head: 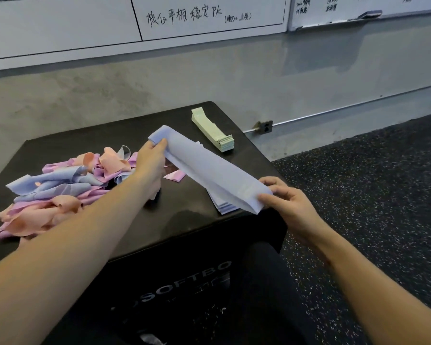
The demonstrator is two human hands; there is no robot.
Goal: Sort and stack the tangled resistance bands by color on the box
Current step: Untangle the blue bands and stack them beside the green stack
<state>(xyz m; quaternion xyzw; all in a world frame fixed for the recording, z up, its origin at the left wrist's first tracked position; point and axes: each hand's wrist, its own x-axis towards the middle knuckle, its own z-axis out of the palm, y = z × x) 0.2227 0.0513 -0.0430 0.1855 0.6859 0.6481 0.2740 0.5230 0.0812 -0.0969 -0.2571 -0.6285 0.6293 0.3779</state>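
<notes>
This looks like a gym or fitness studio. The floor (373, 195) on the right of the frame is black speckled rubber matting, the kind laid in training rooms. In the centre stands a black padded box (184, 235) with partly legible lettering on its front, carrying a heap of resistance bands (60, 185). Whiteboards (209, 18) with handwritten notes hang across the top on a bare concrete wall (159, 78).

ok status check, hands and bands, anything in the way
Left hand and right hand each pinch an end of the blue band, held over the blue stack. Green stack done. Tangled pile remains. Nothing blocking.
</notes>
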